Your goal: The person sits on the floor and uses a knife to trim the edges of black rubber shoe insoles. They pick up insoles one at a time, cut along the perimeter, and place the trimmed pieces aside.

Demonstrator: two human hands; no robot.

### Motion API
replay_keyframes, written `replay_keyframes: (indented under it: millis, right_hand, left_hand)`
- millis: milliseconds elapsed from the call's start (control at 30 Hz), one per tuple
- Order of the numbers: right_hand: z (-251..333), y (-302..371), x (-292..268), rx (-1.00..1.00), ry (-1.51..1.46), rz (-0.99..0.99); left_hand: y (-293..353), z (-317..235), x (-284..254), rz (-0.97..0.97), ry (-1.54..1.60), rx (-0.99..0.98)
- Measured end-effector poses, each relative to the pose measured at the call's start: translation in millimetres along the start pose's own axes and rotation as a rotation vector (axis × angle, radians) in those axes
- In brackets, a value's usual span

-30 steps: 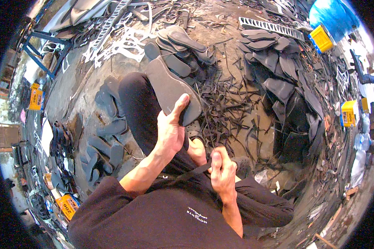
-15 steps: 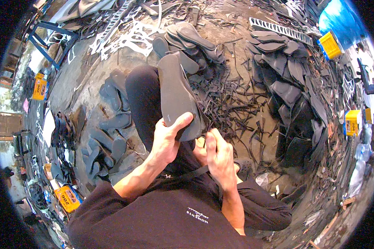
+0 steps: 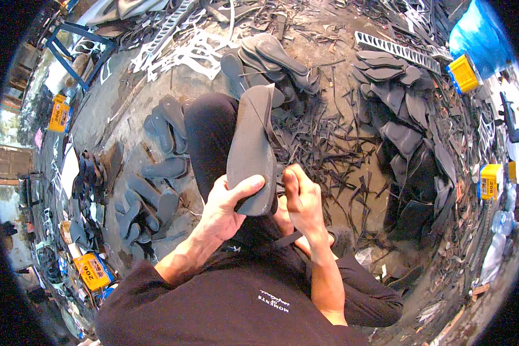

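Note:
My left hand (image 3: 228, 210) grips a grey foam sandal sole (image 3: 251, 147) by its near end, thumb pressed on the flat upper face. The sole slants away from me over my raised knee, its far end leaning slightly right. A dark edge shows along its right side. My right hand (image 3: 303, 203) is closed just right of the sole's near end, apart from the left hand. Its curled fingers hide whatever they pinch. Beyond the sole lies a stack of similar soles (image 3: 271, 55).
Dark offcut strips (image 3: 334, 167) litter the floor on the right, beside a large heap of dark soles (image 3: 401, 138). More soles (image 3: 167, 167) lie left of my knee. White cut-out scraps (image 3: 187, 55) and a blue metal frame (image 3: 78, 55) are farther off. Yellow boxes (image 3: 92, 271) stand around the edges.
The sole has turned so its far end leans right, and its near end has come closer to me. My right hand stays closed beside it, with its fingers raised slightly.

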State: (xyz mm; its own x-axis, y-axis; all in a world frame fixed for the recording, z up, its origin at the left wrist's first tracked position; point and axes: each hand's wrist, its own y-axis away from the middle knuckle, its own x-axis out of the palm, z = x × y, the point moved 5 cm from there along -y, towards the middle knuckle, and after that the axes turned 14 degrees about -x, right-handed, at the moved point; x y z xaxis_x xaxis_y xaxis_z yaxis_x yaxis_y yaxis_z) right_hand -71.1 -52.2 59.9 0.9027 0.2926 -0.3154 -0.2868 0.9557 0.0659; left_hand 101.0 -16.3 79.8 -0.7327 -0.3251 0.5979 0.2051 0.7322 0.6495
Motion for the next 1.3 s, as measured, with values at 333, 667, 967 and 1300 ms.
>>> replay_keyframes:
  millis: [333,667,967,1300]
  right_hand:
    - [-16.4,-27.7,-49.1,-0.044,-0.433,-0.250]
    - [-12.0,100.9,-44.6,0.110,-0.016,-0.118]
    - [-40.7,139.2,-20.1,-0.289,0.469,-0.464]
    - [73.3,109.6,-111.6,0.041,0.128,-0.076]
  left_hand:
    - [-25.3,36.0,5.7,0.046,-0.272,-0.027]
    - [-90.8,24.0,43.6,0.060,-0.343,0.010]
    - [-43.2,6.2,61.4,0.237,-0.504,-0.163]
    - [-9.2,1.4,96.8,0.492,-0.749,-0.143]
